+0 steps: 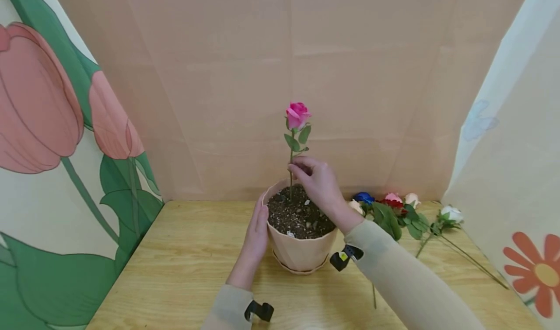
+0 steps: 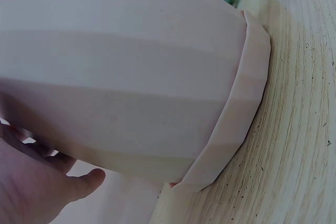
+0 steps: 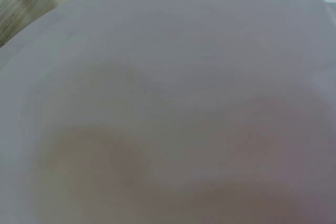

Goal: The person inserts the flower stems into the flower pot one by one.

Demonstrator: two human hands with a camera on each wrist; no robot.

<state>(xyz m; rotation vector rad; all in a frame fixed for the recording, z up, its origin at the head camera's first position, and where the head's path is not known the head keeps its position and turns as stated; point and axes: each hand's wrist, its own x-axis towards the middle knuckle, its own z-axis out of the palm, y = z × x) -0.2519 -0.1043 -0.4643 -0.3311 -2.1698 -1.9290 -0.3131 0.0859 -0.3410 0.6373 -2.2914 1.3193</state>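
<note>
- My right hand (image 1: 317, 179) pinches the stem of one pink rose (image 1: 292, 143), thumb and fingertips closed together on it; the right wrist view is too blurred to add more.
- The rose's long axis runs nearly vertical through my pinch: its single bloom points up above my fingers, with leaves between, and the bare stem runs down below them.
- Below my pinch, the stem's lower end meets the soil (image 1: 302, 218) near the pot's far left part; how deep it goes, I cannot tell.
- My left hand (image 1: 255, 230) lies against the left side of one pot (image 1: 302, 252), fingers extended along its wall rather than curled round it.
- Under the pot, below both hands, sits one saucer (image 1: 306, 271) on the wooden table (image 1: 183, 257).
- Right of my right hand lie at least six loose flowers: one blue (image 1: 364, 197), one red (image 1: 393, 204), one pink (image 1: 393, 197), two cream, one white (image 1: 452, 214).
</note>
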